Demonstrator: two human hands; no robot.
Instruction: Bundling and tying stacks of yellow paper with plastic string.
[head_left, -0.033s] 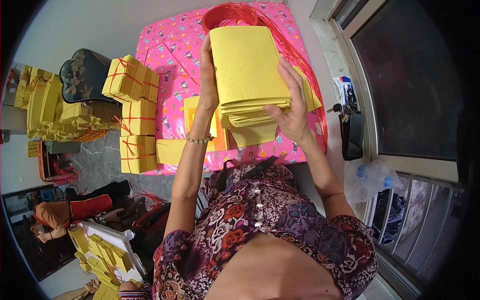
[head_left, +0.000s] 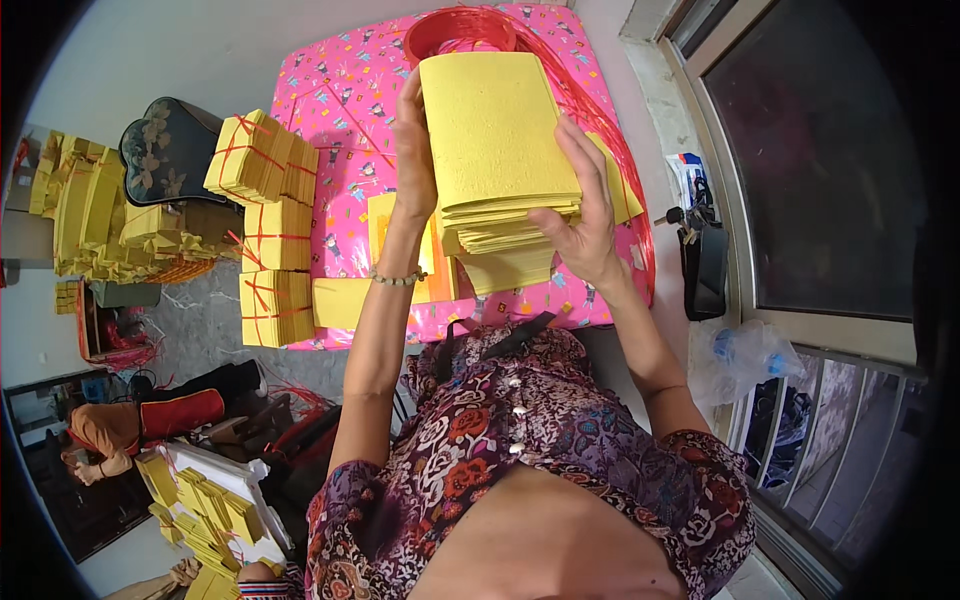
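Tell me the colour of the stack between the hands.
Yellow; the stack shows best in the head view.

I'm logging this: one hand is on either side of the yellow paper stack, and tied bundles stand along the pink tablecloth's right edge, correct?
Not quite: the head view shows the tied bundles along the left edge of the pink tablecloth. The left hand and right hand do flank the yellow paper stack.

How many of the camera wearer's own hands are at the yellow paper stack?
2: the left hand along the left side of the yellow paper stack, the right hand at its right side. Both are in view.
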